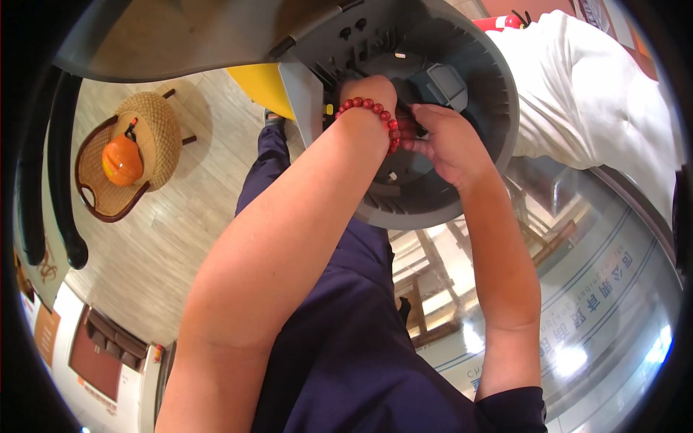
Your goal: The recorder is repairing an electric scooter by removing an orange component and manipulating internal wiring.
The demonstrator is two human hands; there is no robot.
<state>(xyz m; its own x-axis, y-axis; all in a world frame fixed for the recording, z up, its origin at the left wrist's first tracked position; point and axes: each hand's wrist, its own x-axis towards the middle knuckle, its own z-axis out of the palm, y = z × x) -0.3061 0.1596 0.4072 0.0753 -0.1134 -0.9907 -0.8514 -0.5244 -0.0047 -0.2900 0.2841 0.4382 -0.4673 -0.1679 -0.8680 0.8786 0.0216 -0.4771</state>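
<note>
Both my arms reach into a round, deep grey plastic housing [498, 108]. My left hand [369, 89] is bent down inside it on the left side, its fingers hidden behind the wrist, which wears a red bead bracelet [367, 105]. Facing it, my right hand [455, 137] has thumb and fingers curled together around something dark, too shadowed to make out. Just beyond the right hand, a grey box-shaped part [444, 86] sits within the housing. Slots and holes mark the housing's far inner wall.
A yellow panel [263, 86] adjoins the housing's left side. On the floor at left, a woven chair [162, 137] carries an orange hard hat [123, 160]. White cloth [577, 86] covers something at right, near a red cylinder [498, 23]. A glossy transparent surface [577, 303] lies at lower right.
</note>
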